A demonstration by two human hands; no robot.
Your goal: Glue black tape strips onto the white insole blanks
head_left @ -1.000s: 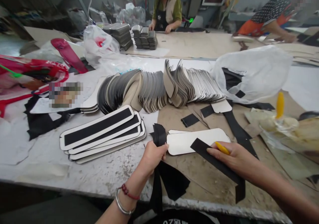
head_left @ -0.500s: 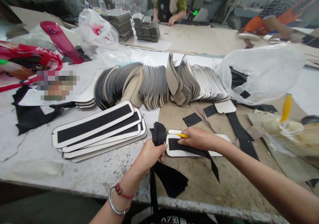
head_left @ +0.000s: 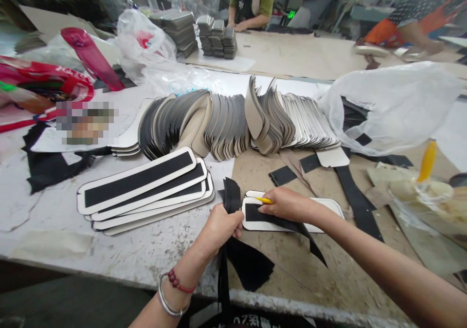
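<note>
My left hand [head_left: 222, 226] is closed around a bunch of black fabric strips [head_left: 232, 194]; their lower ends fan out below it over the table edge. My right hand [head_left: 286, 204] is closed, with a slim yellow tool [head_left: 264, 200] poking out toward the left; its kind is not clear. Those right fingers also press on a black strip [head_left: 251, 213] lying along a white rounded panel [head_left: 262, 226], the strip's far end loose and hanging off the panel's front edge. Beneath it, another white panel [head_left: 254, 193] shows along the back.
Left lies a pile of white panels with black strips [head_left: 136, 180]. Behind stands a long row of curved grey and white panels [head_left: 226, 123]. A plastic bag [head_left: 394, 104] and a glue-stained container with a yellow handle [head_left: 426, 160] are at right. Two people work across the table.
The right hand has shifted slightly left along the panel, and the strip's loose end has swung a little right. The left hand keeps its hold. The view has moved slightly.
</note>
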